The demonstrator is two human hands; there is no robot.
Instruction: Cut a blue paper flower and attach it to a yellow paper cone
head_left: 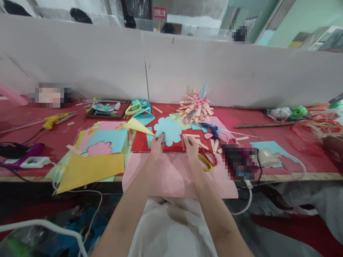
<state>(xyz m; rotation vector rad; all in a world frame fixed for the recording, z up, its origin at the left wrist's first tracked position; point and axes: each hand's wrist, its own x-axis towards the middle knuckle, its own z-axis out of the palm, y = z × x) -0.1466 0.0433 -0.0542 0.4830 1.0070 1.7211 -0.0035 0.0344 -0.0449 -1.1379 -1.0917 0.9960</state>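
Note:
My left hand (157, 145) pinches the lower left edge of a light blue paper cutout (169, 129) with a scalloped, flower-like outline. My right hand (190, 145) is just right of the cutout, its fingertips pressed together. Something small and narrow seems to be between them, too small to make out. Pale paper strips (202, 143) lie beside these fingers. Scissors (205, 165) with red and yellow handles rest by my right wrist. Left of the cutout is a pale yellow paper cone (138, 125). Below my hands spreads a pink paper sheet (171, 175).
A fringed paper piece with a blue cone (199, 101) stands behind. Coloured sheets (93, 167), a yellow glue gun (52, 121) and a brown tray (105, 115) are leftward. Rightward are a white plug (268, 157) with cords and red string (308, 132). A white partition (107, 60) bounds the back.

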